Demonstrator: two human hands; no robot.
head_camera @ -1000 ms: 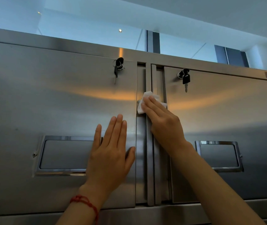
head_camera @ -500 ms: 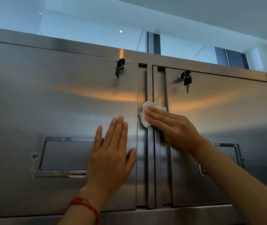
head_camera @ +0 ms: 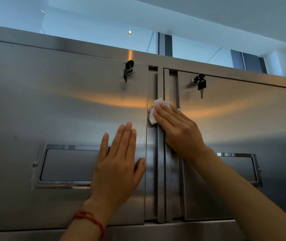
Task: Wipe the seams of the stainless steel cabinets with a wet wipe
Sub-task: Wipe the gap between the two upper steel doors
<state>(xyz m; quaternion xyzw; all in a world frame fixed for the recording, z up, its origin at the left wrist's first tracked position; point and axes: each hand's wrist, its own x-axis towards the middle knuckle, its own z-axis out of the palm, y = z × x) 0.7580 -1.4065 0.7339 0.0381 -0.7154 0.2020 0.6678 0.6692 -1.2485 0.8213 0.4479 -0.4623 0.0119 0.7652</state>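
Two stainless steel cabinet doors fill the view, the left door point(head_camera: 52, 110) and the right door point(head_camera: 243, 119), with a vertical seam point(head_camera: 161, 171) of narrow steel strips between them. A white wet wipe point(head_camera: 153, 117) lies against the seam about a third of the way down. My right hand point(head_camera: 177, 127) presses the wipe flat onto the seam with straight fingers. My left hand point(head_camera: 117, 164) rests flat on the left door, fingers straight and pointing up, thumb near the door's right edge.
Keys hang from a lock point(head_camera: 129, 68) near the left door's top and from a lock point(head_camera: 198, 81) on the right door. Each door has a recessed framed handle, left point(head_camera: 65, 164) and right point(head_camera: 243, 167). A red string bracelet point(head_camera: 90, 220) circles my left wrist.
My right hand slid the wipe down the seam and then back up a little. My left hand stayed flat on the left door.
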